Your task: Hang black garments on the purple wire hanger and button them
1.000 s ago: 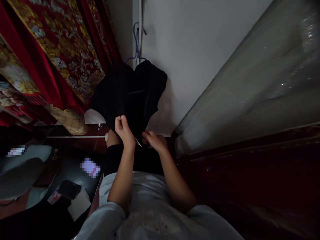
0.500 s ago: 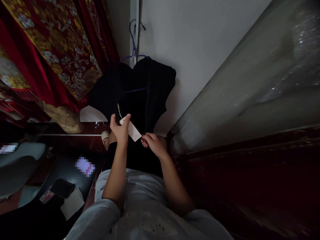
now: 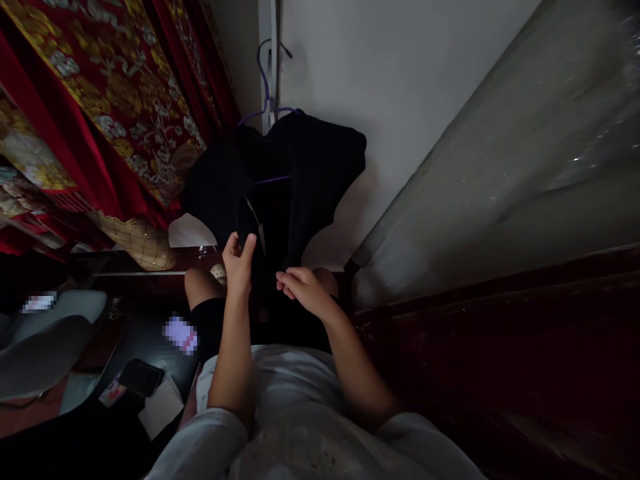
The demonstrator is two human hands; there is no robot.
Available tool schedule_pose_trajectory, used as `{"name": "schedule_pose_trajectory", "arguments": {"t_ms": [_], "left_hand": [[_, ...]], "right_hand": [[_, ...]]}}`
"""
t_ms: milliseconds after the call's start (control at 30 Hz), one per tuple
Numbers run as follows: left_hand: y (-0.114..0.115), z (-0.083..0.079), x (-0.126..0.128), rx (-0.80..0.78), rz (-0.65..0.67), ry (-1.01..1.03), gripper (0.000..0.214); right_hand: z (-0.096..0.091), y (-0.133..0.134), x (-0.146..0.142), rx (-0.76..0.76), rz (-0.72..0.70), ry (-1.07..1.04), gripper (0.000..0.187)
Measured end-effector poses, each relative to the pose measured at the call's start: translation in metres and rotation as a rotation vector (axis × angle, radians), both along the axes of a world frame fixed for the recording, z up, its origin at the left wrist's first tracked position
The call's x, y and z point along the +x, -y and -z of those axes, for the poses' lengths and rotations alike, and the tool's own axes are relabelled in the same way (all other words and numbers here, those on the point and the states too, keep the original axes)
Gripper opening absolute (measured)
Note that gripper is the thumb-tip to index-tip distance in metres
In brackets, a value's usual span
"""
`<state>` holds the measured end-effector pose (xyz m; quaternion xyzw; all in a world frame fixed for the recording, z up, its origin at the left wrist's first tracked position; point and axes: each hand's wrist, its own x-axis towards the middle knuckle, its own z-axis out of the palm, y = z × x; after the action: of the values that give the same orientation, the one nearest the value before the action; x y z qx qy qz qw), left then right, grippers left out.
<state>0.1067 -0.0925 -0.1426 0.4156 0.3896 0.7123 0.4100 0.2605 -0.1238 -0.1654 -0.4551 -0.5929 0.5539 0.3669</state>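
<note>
A black open-fronted garment (image 3: pixel 320 170) hangs on a purple hanger (image 3: pixel 267 90) against the wall. Between thumb and fingers, my left hand (image 3: pixel 240 257) has one front edge of the garment. Lower on the other side, my right hand (image 3: pixel 303 287) is closed with its fingertips pressed together at the dark cloth; the exact spot it pinches is hard to see in the shadow. A pale tag (image 3: pixel 263 233), partly hidden by the fabric, dangles inside the opening, with a light string or strip above it.
Red embroidered curtain-like cloth (image 3: pixel 135 100) hangs at the left. A plastic-wrapped panel (image 3: pixel 475 200) leans on the right. A dark tabletop (image 3: pixel 135 340) at lower left holds a black phone-like object (image 3: pixel 141 378) and white paper (image 3: pixel 161 408). A grey chair (image 3: pixel 45 347) is beside it.
The white tag has left my hands and now hangs partly hidden within the garment. My left hand has gone onto the garment's edge; the garment's right side spreads wider.
</note>
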Motion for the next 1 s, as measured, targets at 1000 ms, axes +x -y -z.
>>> {"name": "schedule_pose_trajectory", "arguments": {"t_ms": [1000], "left_hand": [[0.017, 0.067, 0.033, 0.150, -0.047, -0.661, 0.011]], "right_hand": [[-0.098, -0.076, -0.003, 0.196, 0.346, -0.552, 0.024]]}}
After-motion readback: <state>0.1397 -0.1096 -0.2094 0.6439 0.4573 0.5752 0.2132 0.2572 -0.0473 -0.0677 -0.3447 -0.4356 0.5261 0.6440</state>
